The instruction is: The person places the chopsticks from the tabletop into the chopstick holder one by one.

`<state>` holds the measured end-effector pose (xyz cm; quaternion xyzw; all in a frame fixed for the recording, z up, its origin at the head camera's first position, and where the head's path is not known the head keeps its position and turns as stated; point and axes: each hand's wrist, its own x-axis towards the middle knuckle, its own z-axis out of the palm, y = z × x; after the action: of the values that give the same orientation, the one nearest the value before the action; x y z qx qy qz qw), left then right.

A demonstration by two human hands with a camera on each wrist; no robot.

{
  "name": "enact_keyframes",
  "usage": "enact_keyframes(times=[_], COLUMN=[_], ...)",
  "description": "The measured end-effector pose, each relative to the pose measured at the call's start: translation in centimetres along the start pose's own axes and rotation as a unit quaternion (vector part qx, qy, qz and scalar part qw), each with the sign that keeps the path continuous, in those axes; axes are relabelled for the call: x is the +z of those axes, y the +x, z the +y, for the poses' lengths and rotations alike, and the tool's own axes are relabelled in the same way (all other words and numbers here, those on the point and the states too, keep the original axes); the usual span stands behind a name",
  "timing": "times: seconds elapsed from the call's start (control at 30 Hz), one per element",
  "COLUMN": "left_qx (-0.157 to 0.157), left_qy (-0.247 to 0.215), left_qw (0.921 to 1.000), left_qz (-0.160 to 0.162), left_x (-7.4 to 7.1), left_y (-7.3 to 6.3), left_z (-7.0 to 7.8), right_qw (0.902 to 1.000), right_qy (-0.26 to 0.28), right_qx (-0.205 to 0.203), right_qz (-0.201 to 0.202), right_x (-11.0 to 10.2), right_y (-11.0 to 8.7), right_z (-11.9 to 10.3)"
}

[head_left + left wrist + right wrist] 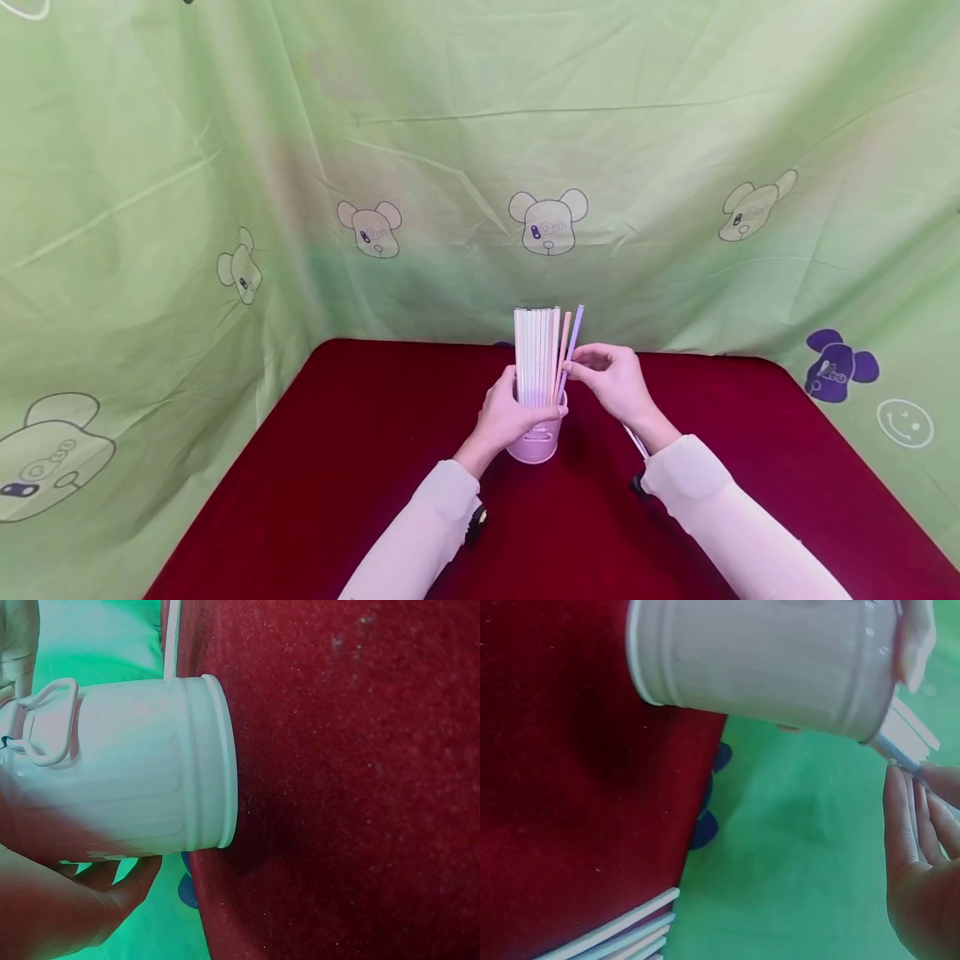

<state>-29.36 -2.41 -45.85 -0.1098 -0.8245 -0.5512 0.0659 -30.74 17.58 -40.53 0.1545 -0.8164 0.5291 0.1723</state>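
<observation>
A small pale pink pail (534, 447) with a wire handle stands upright on the red cloth. Long, thin, straw-like sticks (534, 354) rise from it, mostly whitish, with an orange stick (564, 342) at their right side. My left hand (510, 414) grips the pail near its rim, thumb across the front; its other fingers are largely hidden behind. Between thumb and fingertips, my right hand (615, 385) pinches a purple stick (576, 333), which leans right with its lower end inside the pail. The right wrist view shows this pinch beside the pail's mouth.
Several loose sticks (622, 930) lie on the cloth, partly hidden behind my right wrist in the head view. The red-covered table (360, 417) meets a green curtain (450, 158) printed with bear heads at its back and sides.
</observation>
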Motion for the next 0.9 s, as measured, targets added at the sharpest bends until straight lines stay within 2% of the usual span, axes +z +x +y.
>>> enact_keyframes(times=[0.57,0.9], left_qx=[0.009,0.006], left_qy=[-0.016,-0.015], left_qw=[0.9998,0.9999], left_qz=[0.001,0.002], left_x=[-0.1,-0.1], left_y=[0.0,-0.1], left_z=[0.1,0.2], right_qw=[0.9977,0.9956], right_qy=[-0.067,-0.091], right_qx=[-0.002,0.008], right_qz=[-0.01,-0.02], right_x=[0.7,-2.2], right_y=[0.1,0.8], right_z=[0.5,0.0])
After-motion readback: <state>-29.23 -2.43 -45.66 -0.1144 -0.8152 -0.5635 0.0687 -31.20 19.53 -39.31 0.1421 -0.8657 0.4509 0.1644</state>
